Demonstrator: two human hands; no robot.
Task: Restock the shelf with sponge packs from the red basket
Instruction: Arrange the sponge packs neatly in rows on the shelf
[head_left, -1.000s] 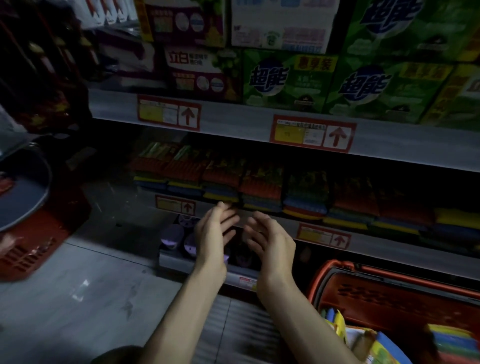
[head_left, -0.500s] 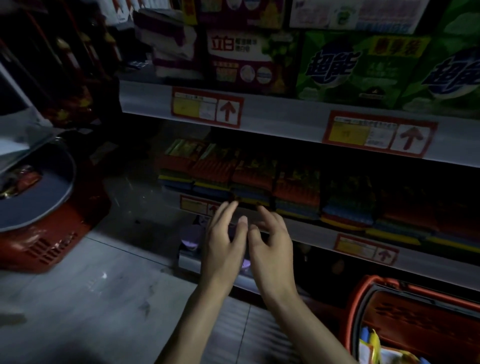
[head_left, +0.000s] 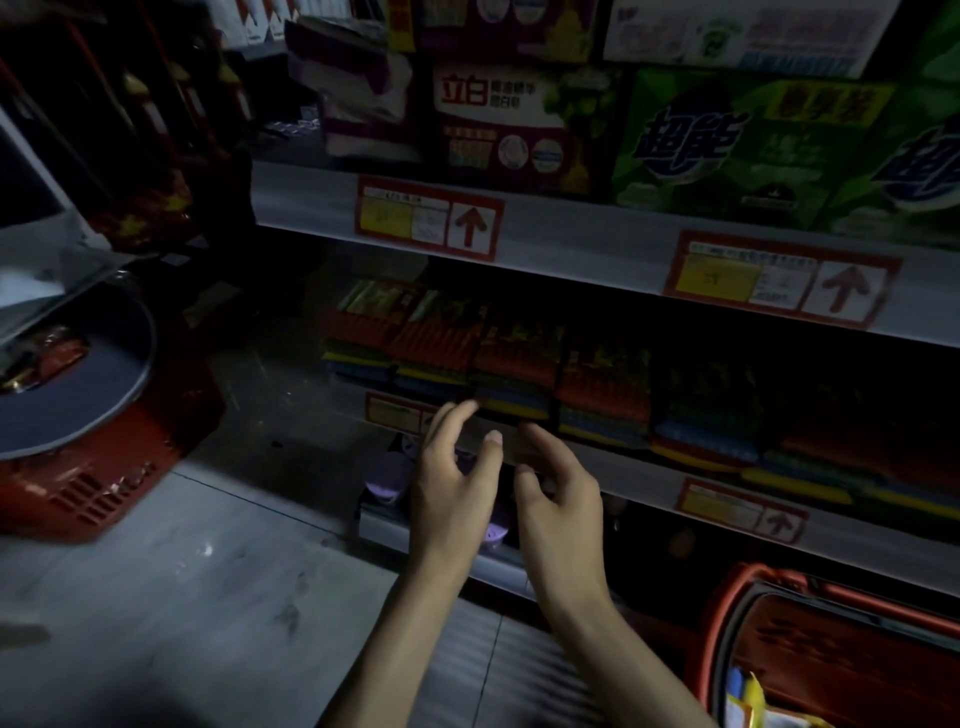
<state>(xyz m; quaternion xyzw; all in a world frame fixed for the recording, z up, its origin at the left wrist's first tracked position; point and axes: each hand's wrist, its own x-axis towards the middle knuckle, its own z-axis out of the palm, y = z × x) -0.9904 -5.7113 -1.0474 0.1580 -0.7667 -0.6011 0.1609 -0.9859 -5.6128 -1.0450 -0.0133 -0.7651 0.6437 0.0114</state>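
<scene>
A row of sponge packs (head_left: 514, 358), striped orange, yellow and blue, lines the dim middle shelf (head_left: 634, 480). Both my hands hover just in front of the shelf's edge, below the packs. My left hand (head_left: 457, 478) has its fingers spread, its fingertips near the lower edge of a pack. Beside it, my right hand (head_left: 561, 493) is also empty with loosely curled fingers. The red basket (head_left: 727, 639) stands at the bottom right, with a few colourful packs showing inside it.
Green and purple detergent boxes (head_left: 727, 145) fill the upper shelf, with red price tags (head_left: 428, 218) on the edges. Purple items (head_left: 387, 475) sit on the lowest shelf. A second red basket (head_left: 104, 467) holding a dark round pan rests on the grey floor at left.
The view shifted left and closer to the shelf. Both hands rose toward the sponge row and their fingers spread apart and curled. Nothing was taken hold of.
</scene>
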